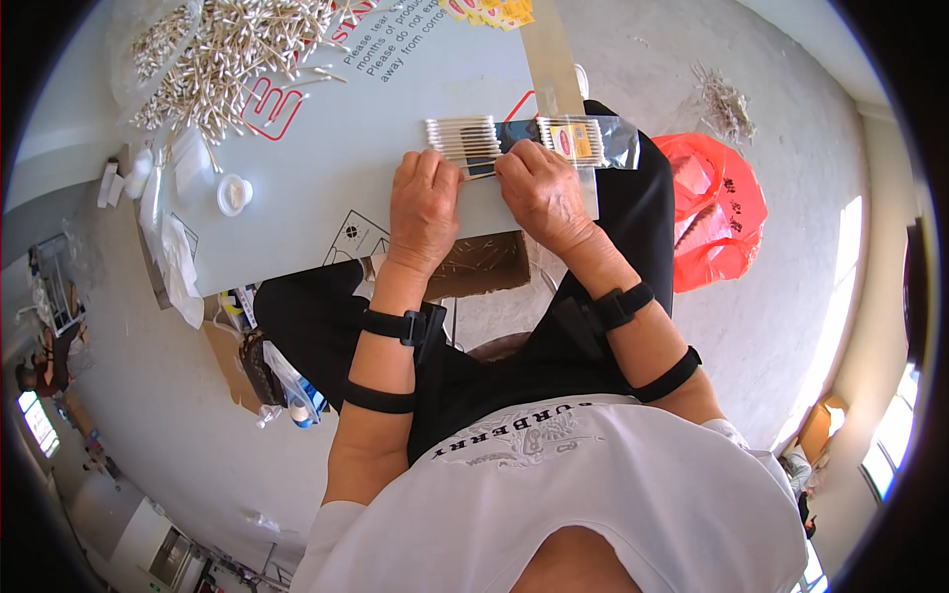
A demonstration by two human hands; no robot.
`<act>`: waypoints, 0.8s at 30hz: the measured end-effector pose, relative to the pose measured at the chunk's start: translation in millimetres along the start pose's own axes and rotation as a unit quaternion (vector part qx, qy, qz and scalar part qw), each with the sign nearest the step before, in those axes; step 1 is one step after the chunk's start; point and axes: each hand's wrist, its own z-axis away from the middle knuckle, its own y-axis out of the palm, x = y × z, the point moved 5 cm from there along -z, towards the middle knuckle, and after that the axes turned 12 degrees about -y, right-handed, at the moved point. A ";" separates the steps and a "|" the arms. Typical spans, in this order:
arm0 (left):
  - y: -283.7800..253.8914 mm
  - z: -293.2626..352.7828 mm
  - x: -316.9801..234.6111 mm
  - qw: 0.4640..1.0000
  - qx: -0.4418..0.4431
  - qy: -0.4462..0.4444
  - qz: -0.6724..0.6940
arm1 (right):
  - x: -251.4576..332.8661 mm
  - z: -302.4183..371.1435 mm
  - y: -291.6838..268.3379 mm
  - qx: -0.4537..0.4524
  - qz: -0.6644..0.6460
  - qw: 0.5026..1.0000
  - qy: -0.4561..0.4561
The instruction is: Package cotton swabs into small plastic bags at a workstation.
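Swabs [462, 132] lie lined up beyond both hands [426, 206] [545, 194]

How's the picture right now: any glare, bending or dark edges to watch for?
Head view: fisheye bending toward the rim, black corners; head view: right-hand window blown white, bright strip of light at the floor's right edge; head view: left hand, right hand and swab row well lit, no obvious blur.

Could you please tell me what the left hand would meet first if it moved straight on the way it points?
Most likely the left hand would first meet the row of cotton swabs, though depth is unclear.
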 end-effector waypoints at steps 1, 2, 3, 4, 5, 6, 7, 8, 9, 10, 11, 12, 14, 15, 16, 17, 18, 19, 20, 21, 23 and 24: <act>0.8 0.2 0.0 1.000 0.006 0.002 -0.009 | -1.2 -0.9 0.1 0.000 0.000 1.000 0.000; 0.9 0.0 0.3 1.000 0.006 0.001 -0.010 | -0.9 -2.3 1.3 0.015 0.015 1.000 -0.020; 1.2 0.0 -0.1 1.000 0.008 0.007 -0.014 | 0.2 -4.0 2.2 0.030 0.029 0.998 -0.040; 1.3 0.3 -0.6 1.000 0.010 0.013 -0.018 | -0.6 -5.9 1.6 0.030 0.029 0.998 -0.040; 1.2 1.0 -0.4 1.000 0.010 0.012 -0.019 | -0.4 -8.2 3.1 0.057 0.039 0.996 -0.050; 1.3 0.7 0.0 1.000 0.011 0.008 -0.016 | 0.1 -10.3 4.2 0.084 0.050 0.993 -0.060; 1.5 0.4 0.2 1.000 0.011 0.004 -0.013 | 1.6 -11.1 3.7 0.084 0.051 0.993 -0.060; 1.7 0.4 -0.2 1.000 0.010 0.005 -0.012 | 5.2 -11.3 4.2 0.101 0.080 0.989 -0.070; 0.4 0.2 -0.7 1.000 0.000 0.006 -0.004 | 8.4 -11.2 4.6 0.117 0.109 0.984 -0.080; -0.8 0.2 -1.3 1.000 -0.010 0.007 0.004 | 10.3 -9.5 3.4 0.116 0.110 0.984 -0.080; -0.8 0.3 -1.9 1.000 -0.011 0.007 0.004 | 13.1 -6.4 0.9 0.094 0.096 0.987 -0.088; -1.4 0.6 -2.4 1.000 -0.019 0.003 0.010 | 15.0 -2.4 -1.2 0.072 0.082 0.989 -0.096; -1.7 0.4 -3.1 0.999 -0.028 0.000 0.017 | 12.4 7.5 2.6 0.068 0.057 0.993 -0.074; -1.6 0.1 -2.4 0.999 -0.030 -0.007 0.022 | 11.7 8.8 0.4 0.038 0.037 0.997 -0.062; -1.7 -0.1 -1.6 0.999 -0.032 -0.014 0.028 | 10.2 9.6 -2.0 0.007 0.018 0.999 -0.049; -2.1 0.4 -1.4 0.999 -0.032 -0.013 0.028 | 9.7 9.7 -1.7 0.007 0.018 0.999 -0.049; -3.1 0.0 0.0 0.998 -0.026 -0.039 0.030 | 7.3 9.9 -1.3 0.011 0.005 1.000 -0.024; -3.9 -1.0 1.8 0.997 -0.021 -0.065 0.032 | 5.0 10.0 -0.8 0.015 -0.009 1.000 0.001; -4.7 -3.4 2.1 0.997 -0.020 -0.064 0.034 | 5.2 8.9 -0.6 0.015 -0.007 1.000 0.002; -6.6 -6.3 2.6 0.998 -0.026 -0.051 0.031 | 3.4 7.5 0.2 0.014 -0.012 0.999 0.030; -7.4 -11.3 4.2 0.998 -0.032 -0.038 0.029 | 1.0 7.4 1.0 0.013 -0.015 0.998 0.058; -3.1 -13.5 4.8 1.000 0.006 -0.029 -0.002 | -1.3 7.9 0.5 -0.004 -0.037 0.996 0.084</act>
